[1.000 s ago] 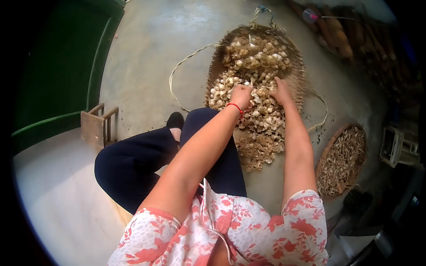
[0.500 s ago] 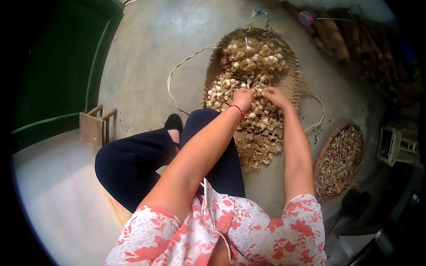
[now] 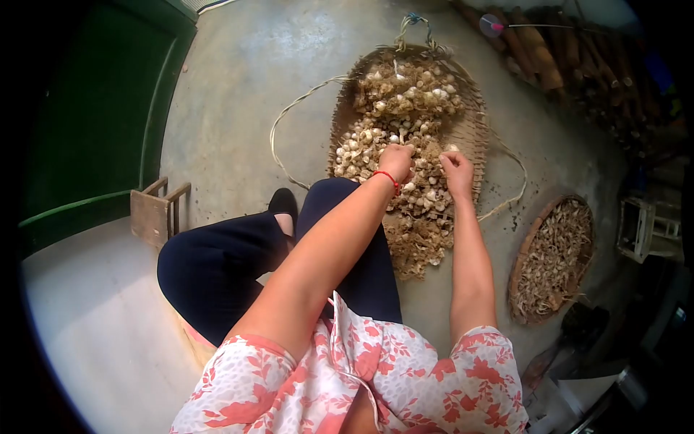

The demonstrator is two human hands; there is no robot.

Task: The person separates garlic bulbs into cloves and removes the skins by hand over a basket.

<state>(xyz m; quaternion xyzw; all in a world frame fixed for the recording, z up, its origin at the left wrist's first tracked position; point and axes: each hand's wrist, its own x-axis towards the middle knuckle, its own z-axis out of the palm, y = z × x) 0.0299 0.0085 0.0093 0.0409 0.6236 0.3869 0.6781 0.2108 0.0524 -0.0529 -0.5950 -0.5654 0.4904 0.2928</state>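
Garlic bulbs [image 3: 354,148] with dry brown skins and stalks lie heaped in a long woven basket [image 3: 473,123] in front of me. Over the middle of the heap my left hand [image 3: 395,160] is closed, a red bracelet at its wrist; what its fingers grip is hidden. My right hand [image 3: 458,172], just to the right, pinches thumb and fingers together at a pale garlic bulb [image 3: 452,148]. A bunch of garlic [image 3: 416,246] hangs over the basket's near end.
Rope handles [image 3: 283,130] loop out from the basket's sides. At right stands a round tray [image 3: 531,315] of dry pale pieces, with a wooden stool [image 3: 636,230] beyond it. Another small stool [image 3: 153,217] is at left. Logs [image 3: 538,54] are piled at the back right.
My right hand has moved a little right and nearer to me, away from the left, with its fingers drawn together. My left hand stays nearly where it was.
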